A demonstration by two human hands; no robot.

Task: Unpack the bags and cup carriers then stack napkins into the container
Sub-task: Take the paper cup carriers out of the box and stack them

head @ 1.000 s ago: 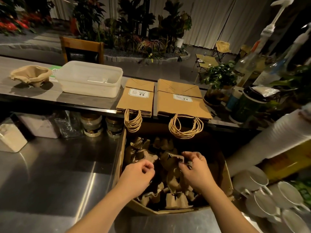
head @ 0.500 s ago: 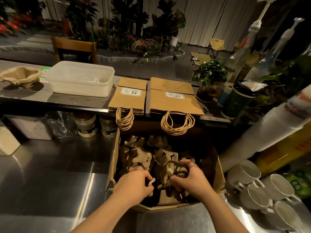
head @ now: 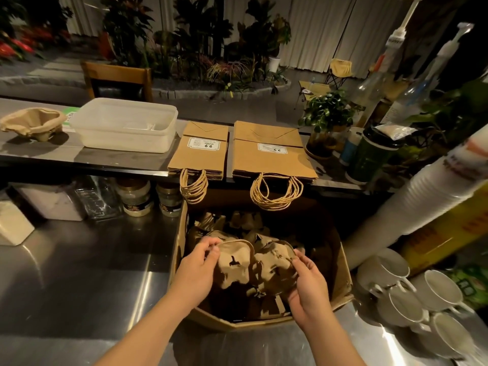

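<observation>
Right now I have both hands down in the open cardboard box [head: 340, 273] that sits on the steel counter [head: 79, 273], near the middle of my view. My left hand [head: 196, 270] has its thumb and fingers curled over the left edge of a pulp cup carrier [head: 253, 262], pinching it at the rim. My right hand [head: 307, 283] grips the same carrier along its right edge, fingers wrapped under and thumb on top. The carrier is tilted up toward me, raised a little above the other carriers [head: 229, 220] that lie jumbled in the box beneath and beyond it.

On the raised shelf beyond the box, two stacks of flat kraft paper bags lie side by side: the smaller stack [head: 200, 154] on the left, the larger stack [head: 272, 154] on the right, both with their twisted cord handles hanging over the near edge. Left of the bags stands the translucent plastic container [head: 126, 128], and I can make out only something pale lying inside it. Farther left on the same shelf sits a single cup carrier [head: 31, 122] by itself.

To the right of the box, a long stack of white paper cups [head: 422, 204] lies slanted, with white mugs [head: 412, 291] clustered near it. Under the shelf on the left I see two jars [head: 134, 196] against the back.
</observation>
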